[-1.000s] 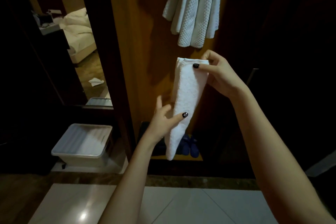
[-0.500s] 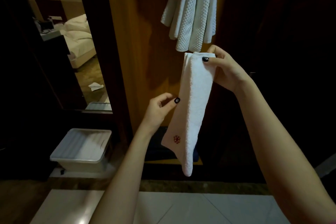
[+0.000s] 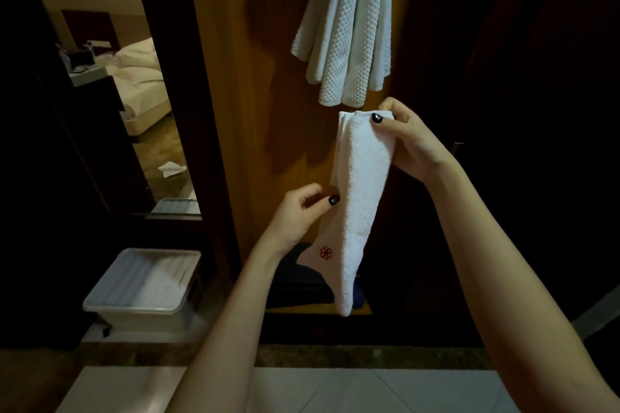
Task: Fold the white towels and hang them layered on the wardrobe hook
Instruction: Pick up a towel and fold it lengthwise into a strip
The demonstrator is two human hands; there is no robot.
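**White towel held folded beneath the hung ones**

Wood-brown wardrobe panel (image 3: 235, 111) fills the middle of the view, with a tall mirror (image 3: 141, 131) on its left side reflecting a bed. High on the panel hang pale waffle-weave towels (image 3: 345, 37), bunched and draped in layers; what they hang from is out of view. Low on the left, a lidded plastic box (image 3: 147, 288) sits on the floor. Just below the hung towels, a folded white towel (image 3: 362, 198) dangles as a long narrow strip, held in the air in front of the panel. The right hand (image 3: 412, 141) pinches its top end, thumb in front and fingers curled behind. The left hand (image 3: 298, 214) pinches its left edge midway down between thumb and fingertips. A small red emblem (image 3: 325, 252) shows near the towel's lower left corner.
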